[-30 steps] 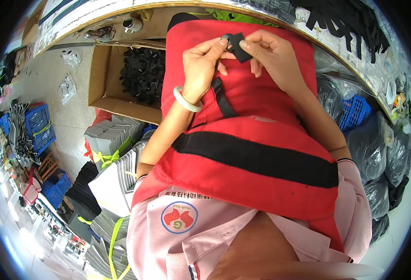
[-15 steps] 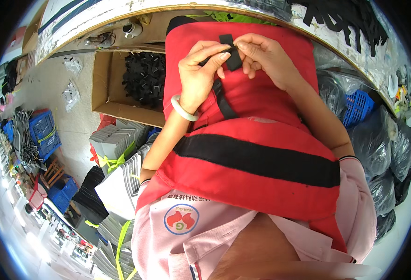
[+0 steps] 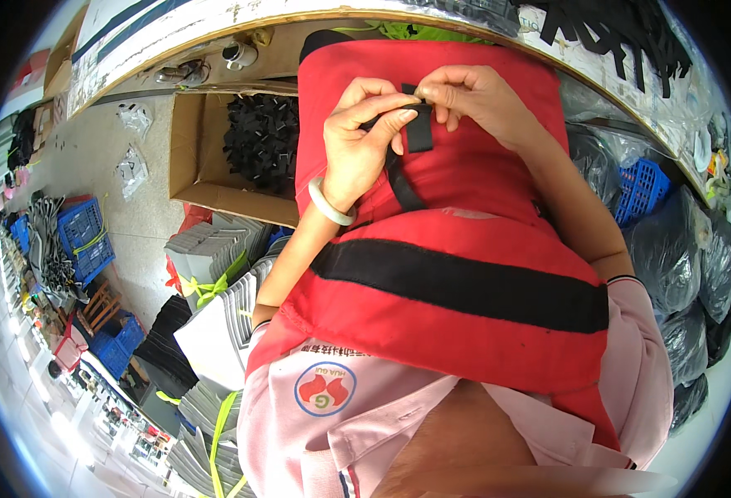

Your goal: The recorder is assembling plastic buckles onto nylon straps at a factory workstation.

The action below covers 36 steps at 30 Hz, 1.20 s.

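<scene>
My left forearm [image 3: 295,261] and right forearm [image 3: 577,203] reach toward the far side, my left grip [image 3: 357,137] and right grip [image 3: 475,98] pinching close together.

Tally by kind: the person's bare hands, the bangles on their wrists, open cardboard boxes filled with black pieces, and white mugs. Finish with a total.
Bare hands: 2 (left hand, right hand)
Pale bangle: 1
Open cardboard box of black pieces: 1
White mug: 1
Total: 5
</scene>
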Each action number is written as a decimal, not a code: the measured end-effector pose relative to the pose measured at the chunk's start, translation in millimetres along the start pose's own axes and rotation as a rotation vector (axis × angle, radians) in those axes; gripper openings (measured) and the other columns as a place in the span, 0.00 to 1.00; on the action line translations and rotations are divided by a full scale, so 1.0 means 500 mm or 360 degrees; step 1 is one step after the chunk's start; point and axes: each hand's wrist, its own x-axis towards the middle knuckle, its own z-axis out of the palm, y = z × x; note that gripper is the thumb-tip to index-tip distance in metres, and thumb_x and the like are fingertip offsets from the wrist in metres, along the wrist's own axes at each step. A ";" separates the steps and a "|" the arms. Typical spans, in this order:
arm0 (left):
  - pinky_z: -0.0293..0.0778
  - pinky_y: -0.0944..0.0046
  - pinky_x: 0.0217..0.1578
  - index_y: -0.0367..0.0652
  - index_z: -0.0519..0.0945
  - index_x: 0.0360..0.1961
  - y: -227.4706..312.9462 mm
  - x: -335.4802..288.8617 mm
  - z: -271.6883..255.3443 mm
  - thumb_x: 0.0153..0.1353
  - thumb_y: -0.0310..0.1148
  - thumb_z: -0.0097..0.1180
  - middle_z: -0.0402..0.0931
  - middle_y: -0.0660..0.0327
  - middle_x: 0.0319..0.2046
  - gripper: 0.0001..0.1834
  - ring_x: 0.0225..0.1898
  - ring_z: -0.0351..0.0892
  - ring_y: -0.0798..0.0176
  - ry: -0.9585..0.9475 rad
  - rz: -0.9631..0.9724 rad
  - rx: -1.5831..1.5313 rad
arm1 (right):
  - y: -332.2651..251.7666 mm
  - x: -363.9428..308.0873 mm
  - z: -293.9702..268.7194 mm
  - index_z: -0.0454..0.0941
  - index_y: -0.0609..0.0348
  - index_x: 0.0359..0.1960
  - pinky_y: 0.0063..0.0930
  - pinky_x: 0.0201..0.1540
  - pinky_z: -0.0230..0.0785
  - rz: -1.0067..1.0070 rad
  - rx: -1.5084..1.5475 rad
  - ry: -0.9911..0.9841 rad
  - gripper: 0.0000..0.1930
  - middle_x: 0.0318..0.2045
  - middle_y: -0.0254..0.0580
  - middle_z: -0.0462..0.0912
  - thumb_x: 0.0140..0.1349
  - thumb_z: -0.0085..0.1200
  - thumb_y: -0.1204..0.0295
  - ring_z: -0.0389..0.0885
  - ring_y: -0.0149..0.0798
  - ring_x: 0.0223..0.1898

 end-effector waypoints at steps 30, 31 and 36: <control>0.69 0.76 0.21 0.34 0.83 0.36 -0.004 -0.020 0.006 0.55 0.14 0.59 0.73 0.60 0.38 0.08 0.23 0.73 0.74 0.0115 0.0291 0.0385 | 0.008 -0.021 0.020 0.79 0.63 0.41 0.16 0.25 0.68 0.0132 0.0242 -0.0068 0.12 0.25 0.31 0.77 0.66 0.53 0.66 0.74 0.22 0.24; 0.69 0.76 0.21 0.34 0.83 0.36 -0.003 -0.021 0.006 0.55 0.14 0.59 0.73 0.60 0.38 0.08 0.23 0.73 0.74 0.0079 0.0381 0.0498 | 0.012 -0.020 0.013 0.79 0.62 0.42 0.16 0.26 0.68 0.0179 0.0266 -0.0172 0.12 0.24 0.31 0.76 0.66 0.52 0.66 0.74 0.22 0.24; 0.69 0.76 0.21 0.35 0.83 0.36 0.002 -0.024 0.007 0.55 0.15 0.60 0.73 0.60 0.37 0.08 0.24 0.73 0.74 0.0024 0.0388 0.0496 | 0.016 -0.019 0.009 0.79 0.61 0.37 0.16 0.26 0.68 0.0057 0.0152 -0.0223 0.11 0.24 0.31 0.76 0.67 0.52 0.65 0.73 0.22 0.23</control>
